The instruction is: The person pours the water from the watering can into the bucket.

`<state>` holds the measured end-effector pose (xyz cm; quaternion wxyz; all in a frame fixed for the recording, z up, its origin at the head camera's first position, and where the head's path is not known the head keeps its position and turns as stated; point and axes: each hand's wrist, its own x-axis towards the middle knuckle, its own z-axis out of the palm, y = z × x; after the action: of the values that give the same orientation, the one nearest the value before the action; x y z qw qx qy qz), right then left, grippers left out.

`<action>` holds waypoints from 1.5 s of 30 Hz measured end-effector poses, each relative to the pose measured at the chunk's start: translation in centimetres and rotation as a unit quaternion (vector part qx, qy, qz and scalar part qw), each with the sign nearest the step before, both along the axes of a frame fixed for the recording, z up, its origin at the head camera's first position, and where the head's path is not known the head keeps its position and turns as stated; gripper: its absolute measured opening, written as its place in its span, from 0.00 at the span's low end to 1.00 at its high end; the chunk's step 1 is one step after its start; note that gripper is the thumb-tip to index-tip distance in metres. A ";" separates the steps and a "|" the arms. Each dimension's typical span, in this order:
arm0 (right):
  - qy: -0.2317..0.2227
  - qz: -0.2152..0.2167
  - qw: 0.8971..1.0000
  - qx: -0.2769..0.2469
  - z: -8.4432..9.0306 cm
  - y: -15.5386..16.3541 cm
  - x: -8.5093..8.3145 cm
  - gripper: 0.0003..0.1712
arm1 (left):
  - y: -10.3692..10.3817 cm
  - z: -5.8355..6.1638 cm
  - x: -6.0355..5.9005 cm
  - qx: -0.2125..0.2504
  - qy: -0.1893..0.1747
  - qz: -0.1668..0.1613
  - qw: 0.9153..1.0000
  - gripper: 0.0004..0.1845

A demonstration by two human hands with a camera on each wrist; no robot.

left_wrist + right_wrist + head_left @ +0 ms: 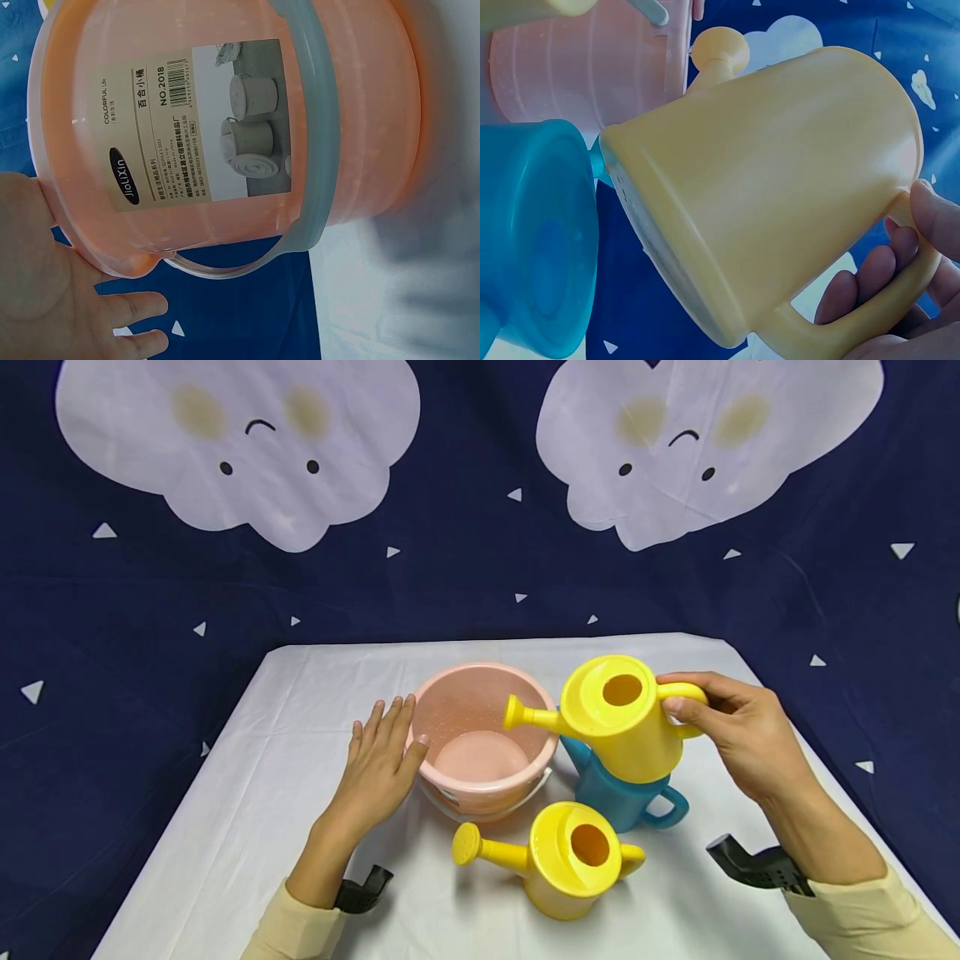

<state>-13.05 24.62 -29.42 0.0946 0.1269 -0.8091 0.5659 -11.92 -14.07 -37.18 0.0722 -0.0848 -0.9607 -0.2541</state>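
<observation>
By its handle, my right hand [750, 735] grips a yellow watering can [637, 743], raised above a blue watering can [615, 793]. The raised can's spout reaches over the right rim of a pink bucket [480, 789]. Fingers of the right hand curl round that handle in the right wrist view. With fingers straight, my left hand [382, 768] rests against the bucket's left rim. A label [195, 124] and a pale handle show on the bucket's side in the left wrist view. A second yellow watering can [570, 860] stands nearest me, spout pointing left.
A white cloth [225, 827] covers the table. Behind it hangs a dark blue curtain [465, 585] printed with clouds and small white triangles. Black straps or mounts [363, 889] sit at both wrists.
</observation>
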 end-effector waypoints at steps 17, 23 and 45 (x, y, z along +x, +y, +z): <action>0.002 0.024 1.000 0.008 0.5 -0.4 -0.2 0.16 | 0.0 0.0 0.0 0.003 0.001 -0.001 1.000 0.32; 0.005 0.024 0.999 0.021 0.7 -0.7 -0.3 0.15 | 0.0 0.0 0.0 0.004 -0.002 0.001 1.000 0.32; 0.006 0.024 0.998 0.063 1.4 -1.2 -0.5 0.15 | 0.1 0.0 0.0 0.001 0.002 0.000 1.000 0.33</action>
<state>-13.58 23.44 -27.97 0.0772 0.1554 -0.8393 0.5153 -11.97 -14.00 -37.16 0.0742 -0.0856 -0.9603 -0.2551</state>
